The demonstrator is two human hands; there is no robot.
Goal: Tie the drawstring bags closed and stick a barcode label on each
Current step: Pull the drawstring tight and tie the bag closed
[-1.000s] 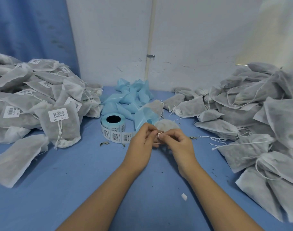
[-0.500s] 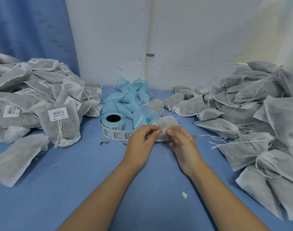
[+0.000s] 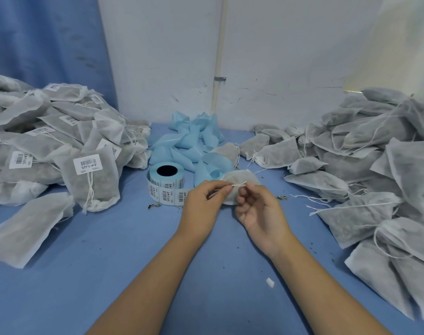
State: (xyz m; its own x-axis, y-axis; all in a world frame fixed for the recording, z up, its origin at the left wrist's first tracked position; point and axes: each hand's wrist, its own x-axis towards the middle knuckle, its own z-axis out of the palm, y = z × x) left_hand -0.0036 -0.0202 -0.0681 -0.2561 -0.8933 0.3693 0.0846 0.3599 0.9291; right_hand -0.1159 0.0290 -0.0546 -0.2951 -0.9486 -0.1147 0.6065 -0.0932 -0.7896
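A short white drawstring [image 3: 238,184] is pinched taut between two bare hands above the middle of a blue surface [image 3: 133,262]. One end is held between the thumb and forefinger of the left hand [image 3: 203,201]. The other end is gripped by the fingertips of the right hand [image 3: 259,209], whose palm is turned upward with the remaining fingers loosely curled. The grey drawstring bag [image 3: 244,176] is seen just behind and between the hands, partly hidden by them. Whether it rests on the surface cannot be told.

A roll of barcode labels [image 3: 166,182] stands just left of the left hand, its loose strip trailing toward that hand. Crumpled light-blue backing paper [image 3: 194,141] is piled behind the roll. A heap of labelled bags [image 3: 49,146] is stacked at far left, and a heap of plain bags [image 3: 375,165] with loose strings at right. A small white scrap [image 3: 270,282] lies beside the right forearm.
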